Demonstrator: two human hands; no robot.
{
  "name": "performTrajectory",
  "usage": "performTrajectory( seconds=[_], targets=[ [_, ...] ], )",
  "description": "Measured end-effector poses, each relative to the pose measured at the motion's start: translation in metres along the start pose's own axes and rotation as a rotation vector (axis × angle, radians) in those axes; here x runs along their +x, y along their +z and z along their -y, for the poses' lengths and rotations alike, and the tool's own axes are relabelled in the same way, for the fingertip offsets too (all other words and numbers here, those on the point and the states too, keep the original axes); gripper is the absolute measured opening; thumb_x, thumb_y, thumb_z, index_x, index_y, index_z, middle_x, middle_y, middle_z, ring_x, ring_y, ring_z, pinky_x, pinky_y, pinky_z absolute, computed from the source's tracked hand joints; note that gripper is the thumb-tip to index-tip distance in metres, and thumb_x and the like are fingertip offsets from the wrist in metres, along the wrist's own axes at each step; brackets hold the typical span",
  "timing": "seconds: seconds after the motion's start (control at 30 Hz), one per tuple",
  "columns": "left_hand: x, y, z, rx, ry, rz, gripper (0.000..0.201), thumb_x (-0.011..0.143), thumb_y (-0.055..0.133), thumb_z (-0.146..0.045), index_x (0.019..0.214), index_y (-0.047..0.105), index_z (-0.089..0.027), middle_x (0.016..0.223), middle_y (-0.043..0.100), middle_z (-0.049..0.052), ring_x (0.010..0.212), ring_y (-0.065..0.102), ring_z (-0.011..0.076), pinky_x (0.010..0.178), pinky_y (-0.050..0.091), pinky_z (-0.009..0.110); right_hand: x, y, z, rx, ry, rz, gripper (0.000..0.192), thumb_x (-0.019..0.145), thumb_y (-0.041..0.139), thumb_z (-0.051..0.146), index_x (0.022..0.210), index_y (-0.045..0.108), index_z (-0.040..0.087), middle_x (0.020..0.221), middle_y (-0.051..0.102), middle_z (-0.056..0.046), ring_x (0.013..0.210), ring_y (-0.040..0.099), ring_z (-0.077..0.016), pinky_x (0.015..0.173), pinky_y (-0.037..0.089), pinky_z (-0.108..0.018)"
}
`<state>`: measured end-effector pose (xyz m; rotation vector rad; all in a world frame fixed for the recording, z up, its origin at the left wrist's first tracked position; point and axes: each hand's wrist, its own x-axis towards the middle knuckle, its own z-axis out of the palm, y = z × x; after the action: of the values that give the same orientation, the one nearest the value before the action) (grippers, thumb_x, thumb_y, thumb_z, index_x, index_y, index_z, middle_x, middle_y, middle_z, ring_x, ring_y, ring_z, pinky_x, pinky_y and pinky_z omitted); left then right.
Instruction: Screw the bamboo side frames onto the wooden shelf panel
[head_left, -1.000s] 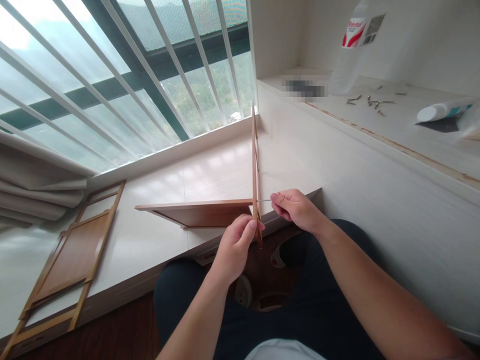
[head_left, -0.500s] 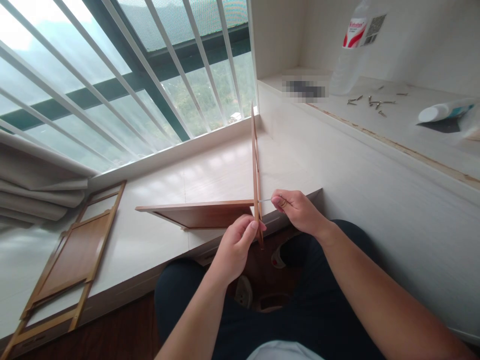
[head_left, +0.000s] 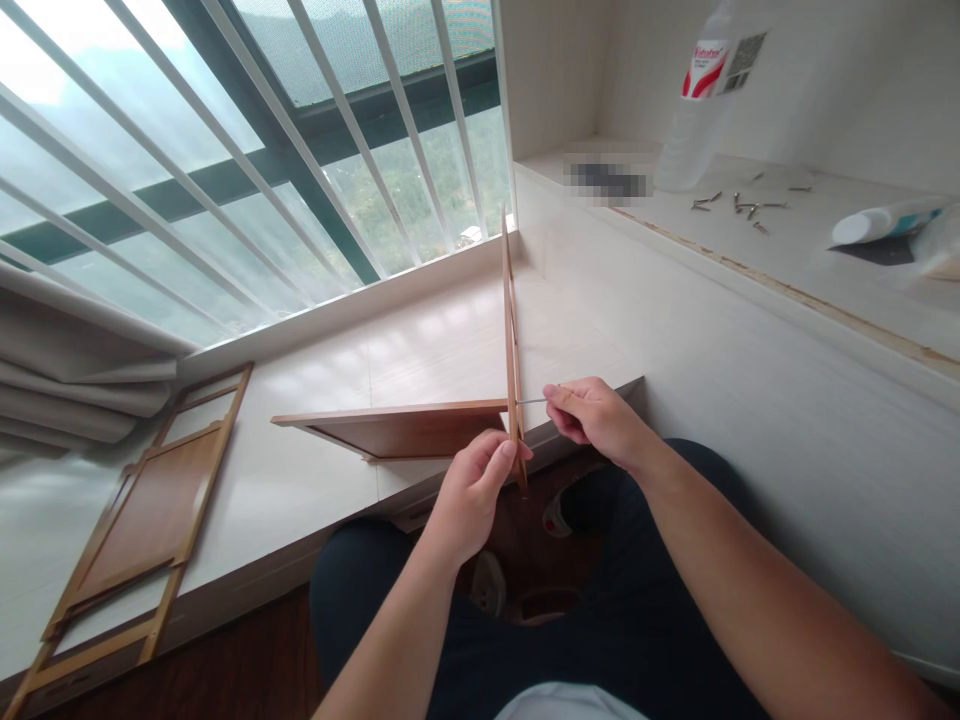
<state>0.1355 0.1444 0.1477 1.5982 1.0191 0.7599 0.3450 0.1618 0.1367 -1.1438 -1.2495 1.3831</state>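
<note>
Two hands: both work at the near end of an upright wooden frame seen edge-on
Left hand [head_left: 471, 495]: fingers curled, thumb and forefinger pinched on the lower near edge of the upright frame [head_left: 511, 330], steadying it
Right hand [head_left: 592, 418]: fingers closed in a pinch around a thin metal tool [head_left: 531, 401], whose shaft runs level to the left and meets the right face of the upright frame
Upright frame: stands on edge on the pale window ledge [head_left: 420, 350], its long side running away from the viewer toward the window; its near end overhangs the ledge's front edge
Flat panel [head_left: 397, 425]: brown wooden board held level just above the ledge, its right end butting the left face of the upright frame at a right angle, at the height of the tool
Second frame [head_left: 142, 520]: wooden frame with a brown centre panel, lying flat on the ledge at the far left, well apart from both hands
Shelf [head_left: 787, 250]: pale raised surface to the right
Bottle [head_left: 697, 100]: clear plastic, red-and-white label, standing at the back of the shelf
Screws [head_left: 739, 202]: loose handful scattered on the shelf beside the bottle
Tube [head_left: 881, 222]: white with a blue end, lying on its side at the shelf's right
Window bars [head_left: 300, 130]: white, slanting across the glass behind the ledge
Legs [head_left: 600, 620]: dark trousers below the hands
</note>
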Motion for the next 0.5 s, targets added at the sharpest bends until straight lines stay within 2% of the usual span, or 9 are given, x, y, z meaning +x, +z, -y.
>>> performTrajectory(
  seconds=[0.2, 0.5],
  targets=[
    [-0.0022, 0.0077, 0.0004, -0.037, -0.009, -0.051, 0.039, 0.1, 0.051, -0.052, 0.091, 0.07, -0.019, 0.085, 0.065, 0.003, 0.088, 0.057, 0.0207, 0.083, 0.043, 0.03, -0.0013, -0.0009, 0.0043, -0.038, 0.012, -0.041, 0.057, 0.092, 0.058, 0.061, 0.056, 0.056, 0.018, 0.042, 0.044, 0.002, 0.039, 0.036, -0.009, 0.044, 0.021, -0.028],
    [-0.0007, 0.0075, 0.0026, -0.056, -0.006, -0.054, 0.039, 0.1, 0.05, -0.052, 0.089, 0.069, -0.019, 0.085, 0.063, 0.003, 0.084, 0.054, 0.0196, 0.082, 0.042, 0.03, 0.0032, -0.0035, 0.0052, 0.018, 0.072, 0.032, 0.054, 0.092, 0.057, 0.06, 0.06, 0.061, 0.016, 0.038, 0.045, 0.002, 0.036, 0.035, -0.0076, 0.043, 0.021, -0.025]
  ],
)
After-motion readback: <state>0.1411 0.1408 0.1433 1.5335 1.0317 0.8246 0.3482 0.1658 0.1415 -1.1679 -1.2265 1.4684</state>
